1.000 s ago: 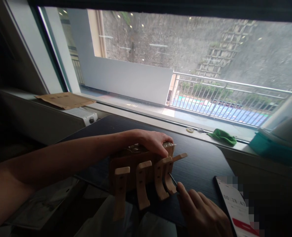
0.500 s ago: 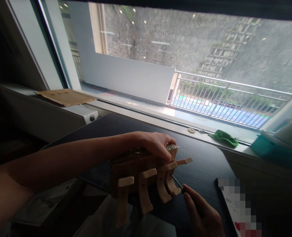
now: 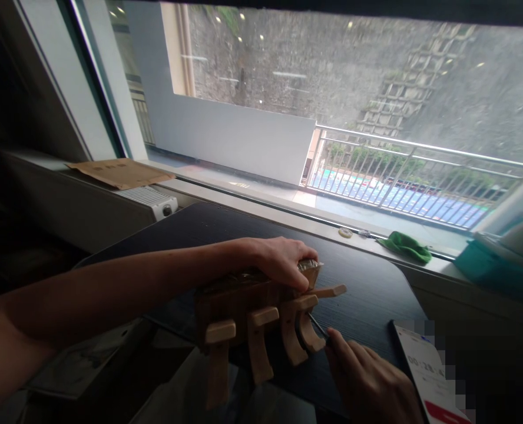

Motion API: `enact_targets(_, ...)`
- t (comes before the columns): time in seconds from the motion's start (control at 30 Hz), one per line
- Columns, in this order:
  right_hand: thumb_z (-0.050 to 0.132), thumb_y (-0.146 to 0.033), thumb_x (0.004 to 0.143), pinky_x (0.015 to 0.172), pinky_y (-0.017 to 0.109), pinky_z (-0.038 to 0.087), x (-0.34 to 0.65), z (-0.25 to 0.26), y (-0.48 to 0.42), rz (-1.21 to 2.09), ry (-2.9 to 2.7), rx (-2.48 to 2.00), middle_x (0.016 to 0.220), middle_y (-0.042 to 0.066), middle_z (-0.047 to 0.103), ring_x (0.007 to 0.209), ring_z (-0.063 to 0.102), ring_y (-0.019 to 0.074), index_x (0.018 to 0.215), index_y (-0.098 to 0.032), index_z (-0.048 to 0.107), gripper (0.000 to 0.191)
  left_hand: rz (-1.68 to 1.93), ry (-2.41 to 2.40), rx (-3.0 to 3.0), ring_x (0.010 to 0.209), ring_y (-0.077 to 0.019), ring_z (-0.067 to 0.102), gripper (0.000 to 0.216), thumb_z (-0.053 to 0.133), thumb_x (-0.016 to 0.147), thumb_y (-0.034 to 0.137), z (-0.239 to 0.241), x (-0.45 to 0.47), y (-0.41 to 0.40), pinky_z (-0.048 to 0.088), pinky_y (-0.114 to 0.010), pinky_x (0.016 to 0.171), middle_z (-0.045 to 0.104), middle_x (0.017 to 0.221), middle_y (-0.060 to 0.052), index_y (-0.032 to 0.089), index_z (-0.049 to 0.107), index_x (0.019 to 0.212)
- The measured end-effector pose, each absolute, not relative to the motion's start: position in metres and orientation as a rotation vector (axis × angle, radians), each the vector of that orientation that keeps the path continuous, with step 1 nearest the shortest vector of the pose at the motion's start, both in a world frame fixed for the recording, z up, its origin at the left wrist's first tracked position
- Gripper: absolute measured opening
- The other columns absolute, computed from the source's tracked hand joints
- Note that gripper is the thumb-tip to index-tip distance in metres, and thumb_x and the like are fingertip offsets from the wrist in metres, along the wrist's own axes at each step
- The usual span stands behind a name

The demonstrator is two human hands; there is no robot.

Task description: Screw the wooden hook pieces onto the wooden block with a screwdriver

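Note:
A brown box-like block (image 3: 237, 303) with shiny clear wrapping on top stands on the dark table. Several pale curved wooden pieces, like hooks or small legs, hang along its near side, one of them a wooden hook (image 3: 261, 347). Another wooden piece (image 3: 332, 291) sticks out to the right. My left hand (image 3: 283, 262) is closed over the block's right end, thumb on the near side. In my right hand (image 3: 371, 377) is a thin-shafted screwdriver (image 3: 318, 324), its handle mostly hidden by the fingers. Its shaft reaches the rightmost curved piece; the tip is hidden.
On the dark table (image 3: 358, 271), a phone (image 3: 424, 365) showing a timer lies at the right, partly blurred out. Along the window sill are a green cloth (image 3: 405, 247), a small roll (image 3: 345, 232) and a teal container (image 3: 500, 265). A brown envelope (image 3: 120, 172) lies at the left.
My right hand has turned, its back now more upward and further right, with the screwdriver still at the rightmost curved piece. The block tilts slightly differently; my left hand keeps its place.

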State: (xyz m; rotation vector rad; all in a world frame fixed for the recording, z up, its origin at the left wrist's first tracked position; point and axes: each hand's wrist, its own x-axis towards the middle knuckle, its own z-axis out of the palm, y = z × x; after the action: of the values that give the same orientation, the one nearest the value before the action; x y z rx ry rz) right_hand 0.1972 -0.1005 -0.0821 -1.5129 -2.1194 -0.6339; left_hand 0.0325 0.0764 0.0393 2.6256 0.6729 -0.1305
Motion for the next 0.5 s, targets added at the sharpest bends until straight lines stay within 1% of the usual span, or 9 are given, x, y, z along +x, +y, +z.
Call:
enact_targets(0.07,0.033,-0.033,0.095,0.049,0.017,0.046,0.197,-0.088,-0.101,-0.312,-1.967,-1.656,0.078,0.006,0.072,0.062,0.067,0.0131,0.1,-0.014,0.066,0.038,-0.128,0.668,2.635,0.089,-0.0209,0.057,0.055,0.058,0.062,0.041,0.04,0.032,0.076,0.047,-0.027,0.071,0.058,0.107,-0.003,0.027,0.053,0.115)
enact_targets(0.17,0.041,-0.039,0.092,0.057,0.016,0.05,0.197,-0.09,-0.1,0.17,-1.771,-1.833,0.091,0.004,0.073,0.082,0.069,0.0169,0.101,-0.018,0.068,0.036,-0.138,0.665,2.649,0.088,-0.0207,0.058,0.054,0.057,0.063,0.042,0.041,0.032,0.075,0.047,-0.027,0.07,0.058,0.105,-0.003,0.027,0.053,0.115)
enact_targets(0.23,0.041,-0.041,0.091,0.059,0.016,0.051,0.197,-0.089,-0.1,0.255,-1.737,-1.859,0.09,0.003,0.073,0.083,0.068,0.0174,0.099,-0.019,0.068,0.036,-0.143,0.662,2.659,0.09,-0.0216,0.057,0.054,0.056,0.063,0.042,0.042,0.032,0.075,0.047,-0.028,0.071,0.057,0.107,-0.003,0.027,0.052,0.115)
enact_targets(0.3,0.04,-0.039,0.092,0.054,0.017,0.05,0.196,-0.087,-0.1,0.094,-1.793,-1.84,0.084,0.002,0.073,0.073,0.069,0.016,0.098,-0.02,0.068,0.034,-0.153,0.665,2.667,0.092,-0.0226,0.057,0.055,0.056,0.064,0.043,0.042,0.032,0.074,0.047,-0.029,0.072,0.057,0.109,-0.004,0.028,0.052,0.116)
enact_targets(0.37,0.035,-0.034,0.094,0.045,0.018,0.046,0.195,-0.084,-0.1,-0.221,-1.925,-1.755,0.076,0.003,0.072,0.059,0.067,0.0143,0.098,-0.018,0.065,0.035,-0.164,0.68,2.672,0.093,-0.0231,0.057,0.056,0.056,0.064,0.044,0.041,0.032,0.075,0.047,-0.029,0.073,0.056,0.11,-0.004,0.028,0.051,0.117)
enact_targets(0.43,0.027,-0.024,0.095,0.038,0.021,0.039,0.193,-0.08,-0.099,-0.556,-2.076,-1.618,0.064,0.004,0.067,0.047,0.062,0.013,0.097,-0.013,0.063,0.038,-0.168,0.697,2.669,0.094,-0.0231,0.057,0.058,0.056,0.064,0.044,0.04,0.033,0.075,0.046,-0.029,0.074,0.056,0.111,-0.004,0.028,0.05,0.119)
enact_targets(0.5,0.021,-0.014,0.093,0.037,0.022,0.034,0.192,-0.076,-0.099,-0.773,-2.188,-1.515,0.053,0.002,0.06,0.041,0.056,0.0118,0.095,-0.01,0.062,0.041,-0.166,0.702,2.669,0.095,-0.0234,0.056,0.059,0.056,0.064,0.044,0.04,0.033,0.075,0.046,-0.028,0.075,0.056,0.113,-0.004,0.028,0.049,0.12)
